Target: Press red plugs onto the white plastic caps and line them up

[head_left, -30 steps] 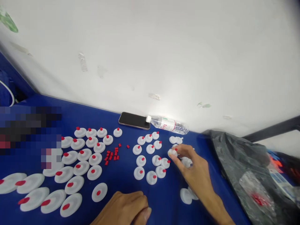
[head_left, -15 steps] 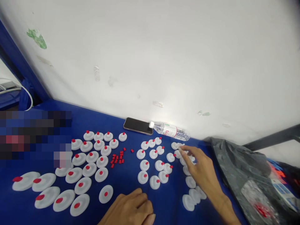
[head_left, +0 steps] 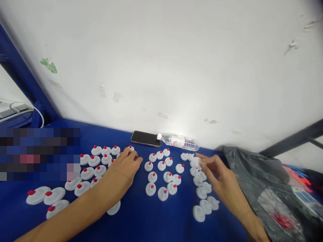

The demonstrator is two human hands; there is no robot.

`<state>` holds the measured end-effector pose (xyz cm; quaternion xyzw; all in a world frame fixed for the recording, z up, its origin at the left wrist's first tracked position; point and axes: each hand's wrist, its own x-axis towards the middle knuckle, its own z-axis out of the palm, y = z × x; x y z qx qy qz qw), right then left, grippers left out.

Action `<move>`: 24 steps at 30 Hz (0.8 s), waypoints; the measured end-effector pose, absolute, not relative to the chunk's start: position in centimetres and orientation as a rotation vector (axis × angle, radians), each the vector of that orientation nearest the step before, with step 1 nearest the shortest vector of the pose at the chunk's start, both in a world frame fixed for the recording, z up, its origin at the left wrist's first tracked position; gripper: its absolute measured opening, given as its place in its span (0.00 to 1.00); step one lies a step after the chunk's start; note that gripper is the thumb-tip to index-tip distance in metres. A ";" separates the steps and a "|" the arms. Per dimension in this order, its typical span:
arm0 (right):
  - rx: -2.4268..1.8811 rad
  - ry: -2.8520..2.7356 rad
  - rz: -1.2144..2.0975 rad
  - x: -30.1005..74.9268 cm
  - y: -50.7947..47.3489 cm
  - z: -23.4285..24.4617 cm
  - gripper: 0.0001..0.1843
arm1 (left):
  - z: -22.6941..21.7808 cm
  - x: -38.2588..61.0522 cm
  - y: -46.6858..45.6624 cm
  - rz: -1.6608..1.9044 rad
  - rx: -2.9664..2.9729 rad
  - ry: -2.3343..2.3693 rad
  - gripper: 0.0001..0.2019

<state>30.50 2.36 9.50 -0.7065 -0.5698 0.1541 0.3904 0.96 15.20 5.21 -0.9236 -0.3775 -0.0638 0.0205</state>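
Observation:
My right hand (head_left: 218, 174) pinches a white round nozzle lid (head_left: 195, 162) between thumb and fingertips, just above the column of bare white lids at the right. My left hand (head_left: 124, 164) is curled downward over the spot where loose small red caps lay; its fingertips and whatever they hold are hidden. Beneath the left forearm, several white lids with red caps on their nozzles (head_left: 94, 161) are partly covered. Between my hands stands a further group of red-capped white lids (head_left: 162, 165).
A dark phone (head_left: 145, 138) and a lying clear water bottle (head_left: 179, 141) are against the white wall. A dark plastic bag (head_left: 248, 181) at the right bears a clear bag with red pieces (head_left: 284, 220). The blue table (head_left: 161, 225) extends toward me.
My left hand has moved from the near edge, forward and left, over the loose red caps. My right hand now shows a white lid between its fingers. The view has shifted slightly.

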 end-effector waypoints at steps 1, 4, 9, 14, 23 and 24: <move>-1.798 -1.468 0.408 30.1 1.8 9.7 0.16 | 5.3 1.2 15.6 -0.143 -2.866 -1.159 0.16; -1.845 -1.545 0.400 29.0 -0.1 9.7 0.16 | 5.8 1.9 16.0 0.001 -2.857 -1.123 0.17; -1.840 -1.563 0.461 27.5 -2.7 8.4 0.14 | 6.2 2.6 16.3 0.050 -2.885 -1.046 0.19; -1.827 -1.458 0.515 26.6 -2.9 8.9 0.14 | 6.4 2.5 17.2 -0.103 -2.935 -1.016 0.14; -1.690 -1.684 0.534 25.3 0.9 13.2 0.15 | 10.9 3.3 12.9 -0.979 -3.293 -1.011 0.07; -1.683 -1.706 0.510 25.2 1.1 13.0 0.16 | 10.8 3.4 12.2 -1.062 -3.380 -0.961 0.07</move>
